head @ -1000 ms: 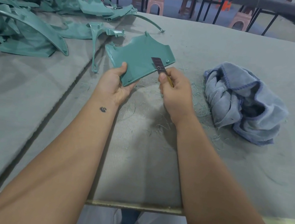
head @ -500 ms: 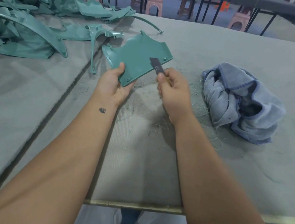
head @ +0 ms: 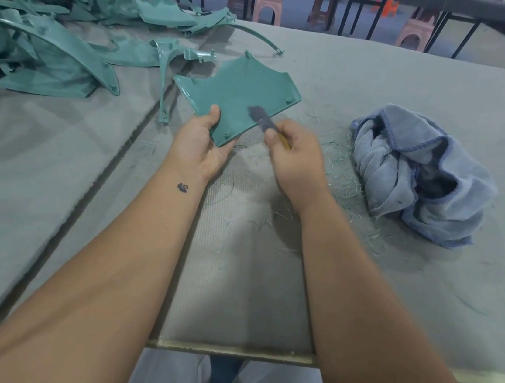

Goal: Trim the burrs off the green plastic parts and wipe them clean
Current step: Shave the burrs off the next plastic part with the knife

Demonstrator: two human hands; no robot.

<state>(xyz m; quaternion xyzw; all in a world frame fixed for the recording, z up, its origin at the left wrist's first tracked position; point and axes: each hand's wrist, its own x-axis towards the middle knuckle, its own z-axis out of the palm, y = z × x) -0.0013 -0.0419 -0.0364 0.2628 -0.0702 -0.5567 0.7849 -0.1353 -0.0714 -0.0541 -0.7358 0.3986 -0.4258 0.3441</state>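
Over table (head: 369,88) — left hand (head: 198,145) grips panel (head: 241,94), right hand (head: 293,158) pinches blade (head: 262,117).

The panel (head: 244,94) is green plastic, smooth with a soft sheen, and small moulded pegs stand along its edges. The heap (head: 43,22) of other parts is the same green plastic, some curved faces catching glossy highlights. The blade (head: 261,118) looks like dark, dull metal, though it is blurred; a yellow bit of its handle shows. The cloth (head: 418,176) is blue-grey terry, soft, matt and rumpled, with a stitched hem. The counter (head: 384,89) is covered in matt grey felt-like fabric, coarse and ribbed in the middle strip. Thin, curly green plastic shavings (head: 342,173) litter it. The stools (head: 267,7) look like pink plastic.
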